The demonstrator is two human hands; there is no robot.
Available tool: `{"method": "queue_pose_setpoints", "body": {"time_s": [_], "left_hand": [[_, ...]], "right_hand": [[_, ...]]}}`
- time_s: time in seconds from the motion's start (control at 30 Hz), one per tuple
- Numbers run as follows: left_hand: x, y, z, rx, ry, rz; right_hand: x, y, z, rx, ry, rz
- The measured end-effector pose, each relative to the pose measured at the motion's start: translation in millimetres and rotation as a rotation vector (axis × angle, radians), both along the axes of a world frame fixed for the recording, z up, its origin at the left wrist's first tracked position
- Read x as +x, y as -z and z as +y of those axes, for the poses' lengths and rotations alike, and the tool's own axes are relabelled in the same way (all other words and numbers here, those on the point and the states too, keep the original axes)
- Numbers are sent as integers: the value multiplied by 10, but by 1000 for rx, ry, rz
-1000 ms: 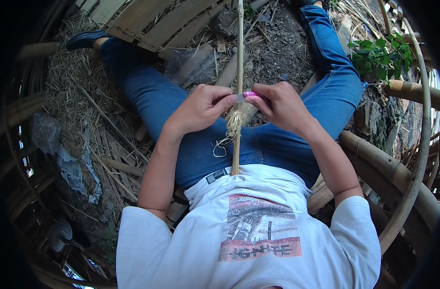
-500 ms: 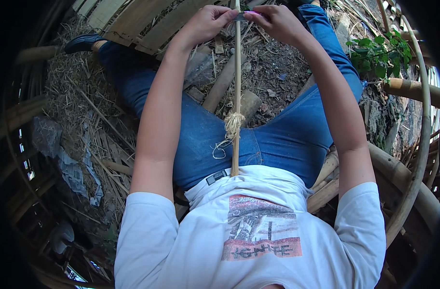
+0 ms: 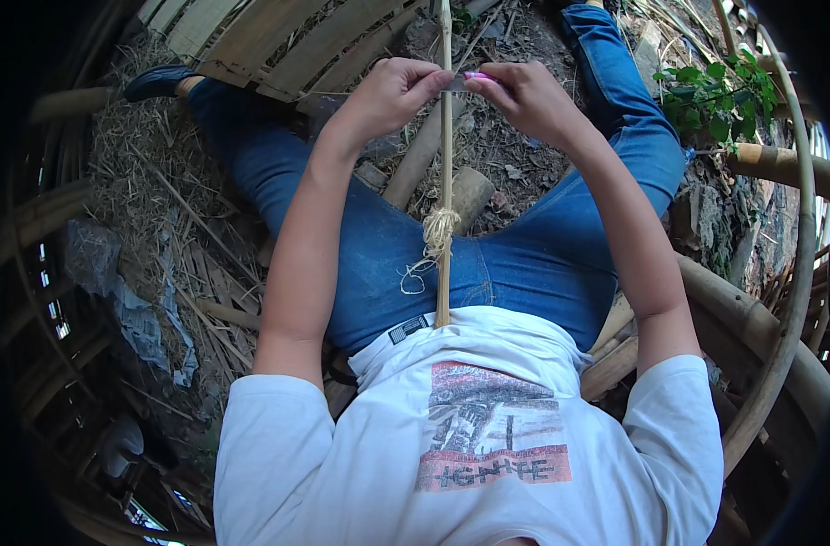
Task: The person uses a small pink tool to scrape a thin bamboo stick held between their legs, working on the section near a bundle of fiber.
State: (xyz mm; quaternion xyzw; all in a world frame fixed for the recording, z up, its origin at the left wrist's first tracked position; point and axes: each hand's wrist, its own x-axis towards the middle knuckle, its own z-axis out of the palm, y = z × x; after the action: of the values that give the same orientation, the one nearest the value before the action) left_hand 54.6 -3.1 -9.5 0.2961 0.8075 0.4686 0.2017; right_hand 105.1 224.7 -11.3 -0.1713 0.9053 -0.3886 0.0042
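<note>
A long, pale wooden stick (image 3: pixel 447 168) stretches from my waist away between my legs. Its near end rests against my white shirt. Curled shavings (image 3: pixel 439 231) bunch around its lower part. Across the stick, at arm's length, lies a short metal blade with a pink handle, which looks like a knife (image 3: pixel 474 76). My right hand (image 3: pixel 528 98) is closed around the pink handle. Thumb and fingers of my left hand (image 3: pixel 398 98) pinch the blade's other end. The fingers hide part of the blade.
Wooden slats (image 3: pixel 278 41) lie at the far left, near dry straw (image 3: pixel 146 146). A short cut log (image 3: pixel 469 196) sits on the ground between my legs. Bamboo poles (image 3: pixel 751 318) and a leafy plant (image 3: pixel 719 100) stand to the right. Crumpled plastic (image 3: pixel 142 323) lies at left.
Both hands have come nearer to my body along the stick, bringing the knife with them. The shavings remain in about the same place.
</note>
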Motion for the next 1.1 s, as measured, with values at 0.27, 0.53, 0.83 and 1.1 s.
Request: {"method": "queue_pose_setpoints", "body": {"time_s": [0.27,0.53,0.83,1.1], "left_hand": [[716,-72,-191,-22,-20,12],[728,-51,-291,-5,-64,91],[-548,70,14,27,-111,252],[-683,154,-38,-34,-113,252]], "right_hand": [[617,-91,-175,7,-61,-136],[540,-97,-256,43,-91,18],[-687,109,-1,143,39,364],[-605,-235,-44,71,29,180]]}}
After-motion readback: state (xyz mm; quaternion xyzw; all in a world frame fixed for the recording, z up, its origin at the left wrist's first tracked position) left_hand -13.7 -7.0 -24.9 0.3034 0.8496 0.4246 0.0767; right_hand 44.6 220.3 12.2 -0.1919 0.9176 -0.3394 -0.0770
